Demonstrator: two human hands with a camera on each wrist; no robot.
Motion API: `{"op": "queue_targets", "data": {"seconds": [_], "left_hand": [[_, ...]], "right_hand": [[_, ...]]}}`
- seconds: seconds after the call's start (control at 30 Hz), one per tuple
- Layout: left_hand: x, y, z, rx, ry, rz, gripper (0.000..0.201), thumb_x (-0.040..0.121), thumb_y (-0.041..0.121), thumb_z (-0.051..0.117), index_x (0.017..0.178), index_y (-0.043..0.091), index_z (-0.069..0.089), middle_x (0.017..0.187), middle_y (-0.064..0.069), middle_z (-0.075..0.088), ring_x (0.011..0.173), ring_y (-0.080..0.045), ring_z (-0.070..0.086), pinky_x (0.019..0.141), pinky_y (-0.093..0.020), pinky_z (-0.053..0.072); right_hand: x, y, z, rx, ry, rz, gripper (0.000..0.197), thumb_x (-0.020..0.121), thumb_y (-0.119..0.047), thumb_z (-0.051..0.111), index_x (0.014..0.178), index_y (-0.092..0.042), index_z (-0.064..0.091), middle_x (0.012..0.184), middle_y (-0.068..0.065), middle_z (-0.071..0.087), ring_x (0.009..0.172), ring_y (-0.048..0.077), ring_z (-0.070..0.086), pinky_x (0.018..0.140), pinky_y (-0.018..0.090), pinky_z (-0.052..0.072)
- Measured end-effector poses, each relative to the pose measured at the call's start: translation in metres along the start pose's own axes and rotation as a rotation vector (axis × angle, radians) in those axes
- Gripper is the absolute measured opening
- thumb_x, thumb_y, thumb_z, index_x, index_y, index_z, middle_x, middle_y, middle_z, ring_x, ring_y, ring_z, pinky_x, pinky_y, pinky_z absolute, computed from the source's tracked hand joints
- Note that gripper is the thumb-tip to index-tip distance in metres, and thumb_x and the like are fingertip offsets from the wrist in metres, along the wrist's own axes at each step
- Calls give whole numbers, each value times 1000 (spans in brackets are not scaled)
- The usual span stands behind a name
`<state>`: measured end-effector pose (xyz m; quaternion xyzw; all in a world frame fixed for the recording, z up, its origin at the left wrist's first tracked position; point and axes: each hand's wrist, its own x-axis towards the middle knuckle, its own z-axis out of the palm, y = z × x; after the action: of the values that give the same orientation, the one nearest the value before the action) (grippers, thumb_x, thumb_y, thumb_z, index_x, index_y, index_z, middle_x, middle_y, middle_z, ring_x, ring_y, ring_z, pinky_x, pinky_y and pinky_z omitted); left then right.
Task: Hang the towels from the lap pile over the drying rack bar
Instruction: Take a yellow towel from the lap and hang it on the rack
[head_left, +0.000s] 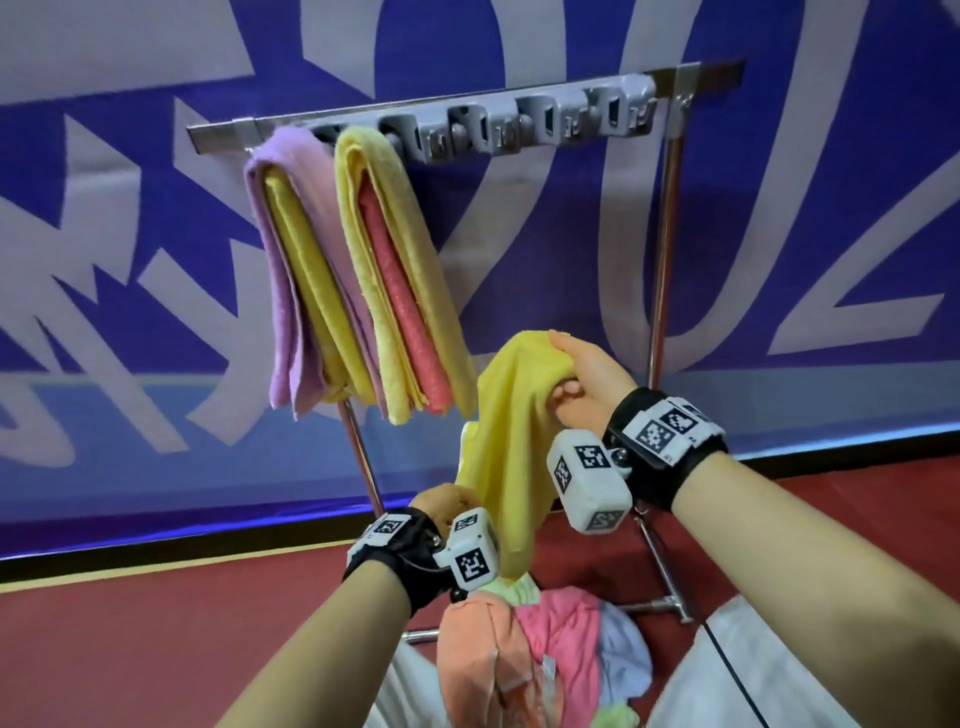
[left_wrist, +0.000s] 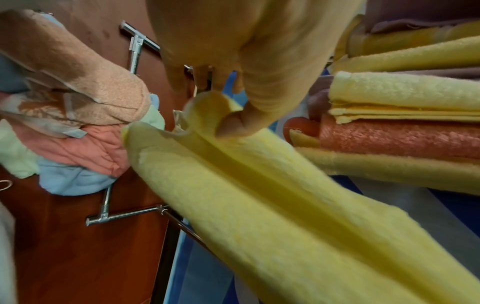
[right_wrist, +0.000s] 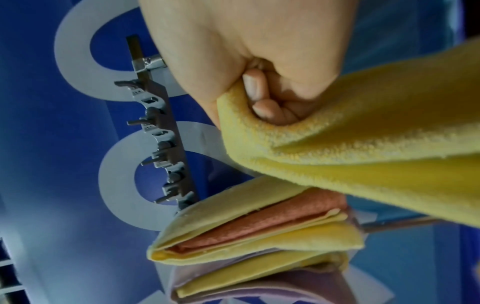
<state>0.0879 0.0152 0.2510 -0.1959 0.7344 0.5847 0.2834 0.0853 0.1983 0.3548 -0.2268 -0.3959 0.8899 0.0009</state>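
Observation:
A yellow towel is stretched between both hands in front of the drying rack. My right hand grips its upper end, fingers curled into the cloth. Lower down, my left hand pinches its other end. The rack bar runs across the top, with a purple towel and a yellow towel hanging folded over its left part; a red one shows inside the yellow. The lap pile of orange, pink, blue and green towels lies below the hands.
Grey clips line the right part of the bar. A chrome upright stands at the right, and the rack's foot bars rest on the red floor. A blue and white banner hangs behind.

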Motion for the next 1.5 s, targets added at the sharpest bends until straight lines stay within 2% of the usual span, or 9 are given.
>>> {"op": "queue_targets", "data": {"seconds": [0.17,0.37,0.53,0.63,0.83,1.0,1.13,1.3,1.5], "left_hand": [[-8,-19,16,-10,-101,-5,28,92,1,51,64,6,47,31,2,49,43,-14,51,38,-14,39],[-14,-21,32,-31,-254,-5,20,92,21,61,100,3,61,73,-9,70,50,-16,62,51,-24,48],[-13,2,23,-338,-187,70,33,87,32,62,91,-1,65,84,-20,67,76,-28,65,74,-33,54],[-12,16,16,-415,-130,111,29,91,28,54,72,6,60,63,-9,58,58,-18,60,59,-25,51],[-20,36,22,-278,-47,157,24,87,29,58,98,8,59,77,-8,63,67,-23,60,62,-29,48],[-20,45,34,-229,-82,128,22,88,19,60,102,2,63,82,-15,65,67,-27,60,60,-31,49],[-23,46,44,-227,-160,90,18,88,16,56,93,0,62,99,-24,63,80,-32,62,77,-43,53],[-17,46,43,-184,-187,118,18,95,14,49,93,-1,58,70,-18,64,47,-23,62,46,-26,50],[-25,50,32,77,-239,27,30,90,35,57,93,6,61,79,-11,64,66,-22,58,61,-29,46]], "right_hand": [[-4,-7,16,223,-63,38,19,91,-15,59,74,-15,50,49,-3,37,27,6,29,31,14,31],[-3,-11,16,295,-93,5,22,92,-2,51,71,-8,48,64,3,45,50,9,41,46,22,45],[21,14,-24,80,55,44,16,93,-10,50,78,-9,50,70,3,40,55,11,37,52,24,41],[28,42,-57,-100,127,153,12,92,-7,51,81,-10,52,77,4,44,59,14,44,54,24,45],[33,73,-86,-324,172,154,11,87,-6,58,96,-7,52,88,7,45,85,25,57,72,31,48],[24,80,-80,-556,17,77,35,76,15,41,83,-18,49,61,7,39,45,14,36,51,27,25],[16,90,-71,-822,-197,77,40,79,7,50,113,-12,61,91,14,63,78,26,59,69,34,46],[18,89,-68,-849,-118,-90,11,90,-8,53,88,-14,62,88,8,64,88,22,61,74,32,49],[22,70,-61,-825,2,-245,12,83,-19,58,71,-18,60,72,4,60,77,23,57,80,42,54]]}}
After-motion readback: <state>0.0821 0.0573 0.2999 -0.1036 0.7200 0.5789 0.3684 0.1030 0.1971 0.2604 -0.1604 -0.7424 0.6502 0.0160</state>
